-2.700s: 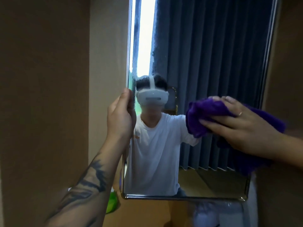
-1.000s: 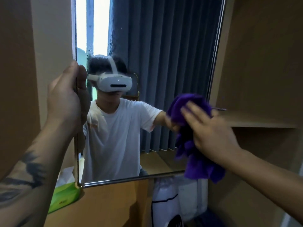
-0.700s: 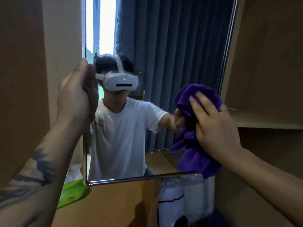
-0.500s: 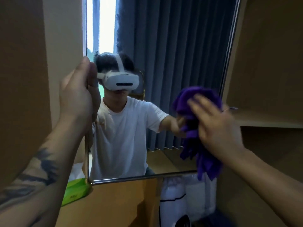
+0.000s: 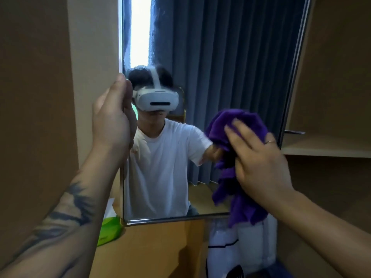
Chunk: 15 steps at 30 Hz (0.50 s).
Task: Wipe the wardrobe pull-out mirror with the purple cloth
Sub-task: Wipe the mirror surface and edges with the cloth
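A person's left hand point(image 5: 112, 121) wraps its grip around the left edge of the wardrobe pull-out mirror point(image 5: 220, 57), fingers curled over the frame. The right hand point(image 5: 259, 163) presses the purple cloth point(image 5: 241, 205) against the glass near the mirror's lower right, fingers fairly straight over the bunched fabric, which hangs past the bottom edge. The glass reflects a white T-shirt, a headset and blue curtains. A green pack point(image 5: 109, 230) lies below the mirror's lower left corner; a wooden shelf point(image 5: 325, 146) stands to the right.
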Each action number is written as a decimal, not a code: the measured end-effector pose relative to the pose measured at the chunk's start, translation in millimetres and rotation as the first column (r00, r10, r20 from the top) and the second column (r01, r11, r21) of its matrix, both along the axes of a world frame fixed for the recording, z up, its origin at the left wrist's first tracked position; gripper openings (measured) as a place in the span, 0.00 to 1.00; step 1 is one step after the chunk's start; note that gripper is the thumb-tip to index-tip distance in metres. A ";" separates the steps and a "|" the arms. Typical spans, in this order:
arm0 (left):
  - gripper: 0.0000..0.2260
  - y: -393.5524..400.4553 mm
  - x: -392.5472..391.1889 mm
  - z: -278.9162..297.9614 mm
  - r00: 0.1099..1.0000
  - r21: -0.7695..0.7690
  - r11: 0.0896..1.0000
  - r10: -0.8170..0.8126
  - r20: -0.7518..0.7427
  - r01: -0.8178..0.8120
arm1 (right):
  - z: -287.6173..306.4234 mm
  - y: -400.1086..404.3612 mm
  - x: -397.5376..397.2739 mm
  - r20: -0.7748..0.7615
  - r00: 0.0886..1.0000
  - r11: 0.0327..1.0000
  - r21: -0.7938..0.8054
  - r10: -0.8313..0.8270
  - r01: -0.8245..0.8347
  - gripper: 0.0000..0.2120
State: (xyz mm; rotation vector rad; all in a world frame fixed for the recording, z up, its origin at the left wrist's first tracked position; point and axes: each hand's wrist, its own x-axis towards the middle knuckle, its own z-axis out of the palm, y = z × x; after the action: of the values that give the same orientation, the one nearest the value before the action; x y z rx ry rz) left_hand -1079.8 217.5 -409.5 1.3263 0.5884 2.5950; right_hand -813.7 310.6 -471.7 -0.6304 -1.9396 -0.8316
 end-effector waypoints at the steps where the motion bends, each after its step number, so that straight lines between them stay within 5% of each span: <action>1: 0.15 -1.0 0.6 0.0 1.000 0.004 1.000 0.006 -0.003 -0.006 | -10.4 -4.2 -2.4 0.142 0.989 0.997 0.060 0.034 -0.043 0.23; 4: 0.15 -2.9 0.9 -0.5 1.000 0.011 1.000 -0.009 -0.019 0.009 | -6.9 -1.4 2.7 0.324 0.945 0.987 0.128 0.052 -0.098 0.20; 9: 0.18 -3.9 0.3 -2.9 0.995 -0.012 0.998 0.058 -0.078 -0.059 | 31.5 6.7 -0.5 -0.153 0.986 0.996 -0.065 -0.067 0.057 0.27; 11: 0.18 -3.0 -0.4 -2.1 0.996 -0.006 0.999 0.045 -0.080 -0.046 | 16.5 -2.8 -13.3 -0.060 0.996 0.998 -0.024 -0.063 0.062 0.26; 15: 0.17 -0.6 -2.8 -3.1 0.997 0.015 1.000 0.019 -0.078 -0.017 | -7.1 -12.2 -14.7 0.358 0.933 0.984 0.150 0.033 -0.093 0.22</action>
State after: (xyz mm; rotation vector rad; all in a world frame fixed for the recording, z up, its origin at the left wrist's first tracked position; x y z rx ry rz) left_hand -1082.6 216.9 -412.7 1.4392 0.5975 2.5761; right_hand -828.4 298.4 -478.7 -0.3307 -2.1701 -1.1125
